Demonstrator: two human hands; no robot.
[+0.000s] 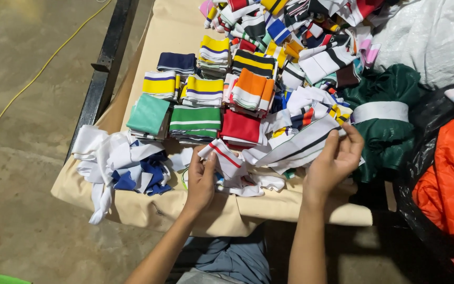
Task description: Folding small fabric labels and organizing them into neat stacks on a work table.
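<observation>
Near front tabletop [132, 208] edge: left hand [200, 184] fingers pinched on white strip with red stripe [224, 156]; right hand [337, 158] fingers closed on white strip with black stripe [303, 144]. Beside left hand, loose white-and-blue heap [124, 168]; behind, folded stacks [195, 121] crowded close. Bare cloth only along left rim.

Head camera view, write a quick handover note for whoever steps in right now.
Left hand pinches a white strip with a red stripe.
Right hand grips a white strip with a black stripe.
Both strips lie over the loose pile at the table's near edge.
Done: folded stacks sit in rows behind.
Left: the loose pile, the white and blue heap at left, and the jumble at the far end.
</observation>
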